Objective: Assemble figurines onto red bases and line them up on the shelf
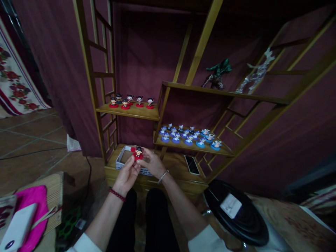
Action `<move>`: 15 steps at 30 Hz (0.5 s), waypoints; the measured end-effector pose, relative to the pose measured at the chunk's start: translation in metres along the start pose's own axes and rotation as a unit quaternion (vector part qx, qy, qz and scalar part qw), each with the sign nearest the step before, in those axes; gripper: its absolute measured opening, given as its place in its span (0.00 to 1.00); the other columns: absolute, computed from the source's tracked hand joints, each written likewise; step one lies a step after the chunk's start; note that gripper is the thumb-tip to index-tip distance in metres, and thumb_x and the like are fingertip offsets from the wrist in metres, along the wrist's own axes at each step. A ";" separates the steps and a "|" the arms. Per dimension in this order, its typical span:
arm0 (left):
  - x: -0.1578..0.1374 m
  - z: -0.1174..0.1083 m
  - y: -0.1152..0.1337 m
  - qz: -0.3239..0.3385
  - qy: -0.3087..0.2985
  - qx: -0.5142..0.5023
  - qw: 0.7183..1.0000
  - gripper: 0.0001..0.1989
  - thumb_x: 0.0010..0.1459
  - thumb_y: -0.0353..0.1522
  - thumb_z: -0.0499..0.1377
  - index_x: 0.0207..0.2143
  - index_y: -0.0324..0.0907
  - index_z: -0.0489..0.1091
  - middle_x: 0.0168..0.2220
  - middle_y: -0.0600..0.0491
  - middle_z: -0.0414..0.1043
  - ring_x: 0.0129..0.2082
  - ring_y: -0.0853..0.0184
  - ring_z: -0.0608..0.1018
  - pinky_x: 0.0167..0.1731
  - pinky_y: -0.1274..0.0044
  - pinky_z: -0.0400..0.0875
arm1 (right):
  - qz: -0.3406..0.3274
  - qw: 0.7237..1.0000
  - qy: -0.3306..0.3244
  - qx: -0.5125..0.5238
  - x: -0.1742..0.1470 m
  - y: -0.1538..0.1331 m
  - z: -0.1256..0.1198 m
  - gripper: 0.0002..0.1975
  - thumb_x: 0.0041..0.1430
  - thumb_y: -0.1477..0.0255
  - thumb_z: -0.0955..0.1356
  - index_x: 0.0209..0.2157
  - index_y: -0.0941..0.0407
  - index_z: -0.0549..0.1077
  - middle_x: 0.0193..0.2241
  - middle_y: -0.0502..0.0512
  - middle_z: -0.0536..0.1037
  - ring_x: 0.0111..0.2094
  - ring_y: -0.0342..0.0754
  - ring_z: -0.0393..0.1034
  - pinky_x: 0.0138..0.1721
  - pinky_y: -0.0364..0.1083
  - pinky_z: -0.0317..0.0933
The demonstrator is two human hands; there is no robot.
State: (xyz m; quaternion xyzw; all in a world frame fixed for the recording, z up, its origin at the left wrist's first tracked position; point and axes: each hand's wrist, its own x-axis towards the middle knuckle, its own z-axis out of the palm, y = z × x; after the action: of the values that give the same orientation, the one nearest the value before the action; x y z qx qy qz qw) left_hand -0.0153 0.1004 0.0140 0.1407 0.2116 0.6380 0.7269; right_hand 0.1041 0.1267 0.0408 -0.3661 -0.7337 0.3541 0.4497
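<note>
Between my two hands I hold a small figurine [138, 153] with black hair and a red base. My left hand [128, 174] grips it from below left, and my right hand [152, 163] from the right. Both are held over a patterned box [120, 158] on the bottom shelf; a red round piece [133, 149] shows inside or above it, beside the figurine. On the upper left shelf [139, 112] stand several similar red-based figurines [125, 104]. Several purple and blue figurines [189, 140] fill the middle right shelf.
A phone [192, 164] lies on the bottom shelf to the right. Higher up stand a dark green statue [219, 73] and a clear statue [257, 73]. A black-lidded container [236, 213] is at lower right. At lower left, a white device [19, 227] rests on pink cloth [39, 196].
</note>
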 end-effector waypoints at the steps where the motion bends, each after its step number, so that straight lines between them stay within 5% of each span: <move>1: 0.001 0.000 0.000 0.003 -0.001 0.001 1.000 0.07 0.51 0.27 0.57 0.35 0.38 0.70 0.35 0.49 0.73 0.30 0.73 0.74 0.31 0.81 0.70 | -0.001 1.000 0.003 -0.002 0.000 0.000 0.001 0.24 0.45 0.72 0.69 0.47 0.53 0.66 0.41 0.51 0.73 0.40 0.45 0.68 0.45 0.48 0.62; 15: -0.001 0.007 0.008 0.015 0.020 0.020 0.999 0.06 0.54 0.27 0.55 0.34 0.36 0.71 0.31 0.50 0.73 0.26 0.74 0.73 0.27 0.82 0.69 | 0.010 1.000 0.018 -0.003 0.002 -0.007 0.005 0.23 0.45 0.74 0.68 0.46 0.53 0.66 0.40 0.51 0.74 0.41 0.46 0.69 0.47 0.50 0.62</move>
State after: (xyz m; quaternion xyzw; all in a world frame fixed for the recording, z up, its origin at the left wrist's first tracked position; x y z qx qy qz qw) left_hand -0.0190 0.1010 0.0245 0.1458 0.2363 0.6472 0.7100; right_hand 0.0977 0.1246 0.0459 -0.3810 -0.7230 0.3498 0.4581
